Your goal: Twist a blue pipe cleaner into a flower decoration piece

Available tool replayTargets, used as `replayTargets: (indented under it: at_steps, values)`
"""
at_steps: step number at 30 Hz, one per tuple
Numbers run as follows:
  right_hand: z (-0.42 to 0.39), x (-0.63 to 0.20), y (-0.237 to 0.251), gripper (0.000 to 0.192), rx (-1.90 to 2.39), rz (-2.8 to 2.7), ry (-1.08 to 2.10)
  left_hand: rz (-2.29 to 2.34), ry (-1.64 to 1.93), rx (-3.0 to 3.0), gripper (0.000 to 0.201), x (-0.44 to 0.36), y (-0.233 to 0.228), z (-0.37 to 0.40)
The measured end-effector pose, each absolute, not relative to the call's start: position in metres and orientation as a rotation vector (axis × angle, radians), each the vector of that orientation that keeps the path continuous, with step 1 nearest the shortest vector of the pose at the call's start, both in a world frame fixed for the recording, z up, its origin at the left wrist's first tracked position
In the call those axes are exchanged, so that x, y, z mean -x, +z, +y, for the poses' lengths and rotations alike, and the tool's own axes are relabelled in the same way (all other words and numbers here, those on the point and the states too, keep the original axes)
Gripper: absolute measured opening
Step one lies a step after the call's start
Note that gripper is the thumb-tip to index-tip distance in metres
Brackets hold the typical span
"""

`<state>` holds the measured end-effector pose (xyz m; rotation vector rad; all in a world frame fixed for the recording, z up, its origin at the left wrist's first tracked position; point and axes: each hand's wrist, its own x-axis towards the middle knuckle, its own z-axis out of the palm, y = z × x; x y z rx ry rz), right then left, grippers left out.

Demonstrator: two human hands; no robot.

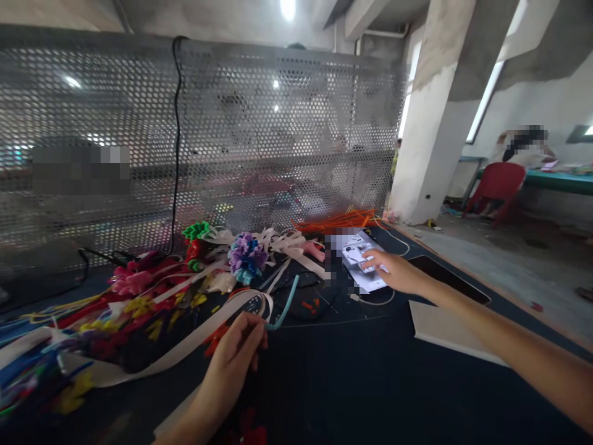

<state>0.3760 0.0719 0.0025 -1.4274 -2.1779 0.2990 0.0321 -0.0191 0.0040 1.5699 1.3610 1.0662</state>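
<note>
On the dark table (352, 383), the left hand (238, 349) pinches a looped white ribbon (204, 334) with a teal strip (285, 306), while the right hand (393, 269) rests open-fingered on a printed sheet (359, 259) near the orange strips (338, 221).

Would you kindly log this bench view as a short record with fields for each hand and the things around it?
left hand: pinches a teal strip beside a white ribbon loop
right hand: fingers rest on a printed sheet
surface: dark table
near left hand: heap of coloured flowers and ribbons, purple flower
near right hand: white cable, white board
behind: perforated metal screen, orange strips
background: seated person, red chair
</note>
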Motion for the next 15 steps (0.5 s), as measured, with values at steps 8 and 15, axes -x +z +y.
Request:
replayTargets:
  at_steps: [8, 15]
  values:
    - [0.093, -0.364, 0.015, 0.042, 1.412, -2.134, 0.175, 1.356, 1.049, -1.596, 0.024, -0.032, 0.006, -0.022]
    - [0.095, -0.365, 0.008, 0.042, 1.612, -2.112, 0.001, 1.349, 1.045, -1.615, 0.023, -0.03, 0.004, -0.022]
